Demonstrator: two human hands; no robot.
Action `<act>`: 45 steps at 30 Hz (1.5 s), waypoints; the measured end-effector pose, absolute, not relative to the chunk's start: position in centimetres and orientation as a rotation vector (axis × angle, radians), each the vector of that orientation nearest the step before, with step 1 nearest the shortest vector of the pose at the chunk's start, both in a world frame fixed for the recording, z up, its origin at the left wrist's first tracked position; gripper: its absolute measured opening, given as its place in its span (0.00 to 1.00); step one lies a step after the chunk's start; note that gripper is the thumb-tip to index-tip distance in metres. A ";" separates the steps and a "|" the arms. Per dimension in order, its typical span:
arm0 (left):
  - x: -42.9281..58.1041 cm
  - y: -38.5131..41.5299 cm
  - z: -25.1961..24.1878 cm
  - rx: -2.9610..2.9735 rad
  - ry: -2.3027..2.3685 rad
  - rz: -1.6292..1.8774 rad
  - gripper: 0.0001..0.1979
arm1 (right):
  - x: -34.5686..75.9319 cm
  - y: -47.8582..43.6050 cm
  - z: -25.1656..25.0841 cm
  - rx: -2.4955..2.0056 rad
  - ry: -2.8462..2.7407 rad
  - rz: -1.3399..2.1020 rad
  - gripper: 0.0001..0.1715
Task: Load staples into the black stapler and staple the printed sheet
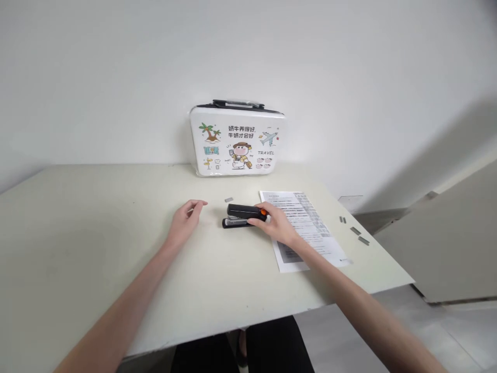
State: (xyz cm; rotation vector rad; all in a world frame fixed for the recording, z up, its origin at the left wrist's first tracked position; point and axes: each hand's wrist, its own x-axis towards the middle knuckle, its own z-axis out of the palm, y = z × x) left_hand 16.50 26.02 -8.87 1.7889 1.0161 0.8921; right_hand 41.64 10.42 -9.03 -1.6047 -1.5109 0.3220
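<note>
My right hand (277, 224) grips a black stapler (243, 210) at its rear end, beside an orange part. The stapler lies on its base on the table, its jaws gaping to the left and a metal rail showing between them. To the left of it, my left hand (186, 217) hovers low over the table, thumb and forefinger tips together; anything between them is too small to make out. A short strip of staples (229, 199) lies just behind the stapler. Under my right hand and wrist is a printed sheet of paper (310, 223).
Several more staple strips (354, 230) lie near the right edge of the white table (97, 248). A white cartoon-printed case (238, 142) with a black handle stands at the back against the wall. A grey panel (446, 238) stands beyond the table's right side.
</note>
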 end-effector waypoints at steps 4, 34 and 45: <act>16.4 26.4 -9.1 1.688 1.031 0.955 0.17 | 40.3 13.8 -9.9 -1.541 -1.600 0.378 0.21; 17.1 25.4 -8.7 1.725 1.060 0.834 0.16 | 39.8 13.1 -10.9 -1.613 -1.466 0.395 0.26; 17.1 25.3 -8.8 1.742 1.052 0.864 0.15 | 39.6 13.2 -11.3 -1.623 -1.397 0.449 0.24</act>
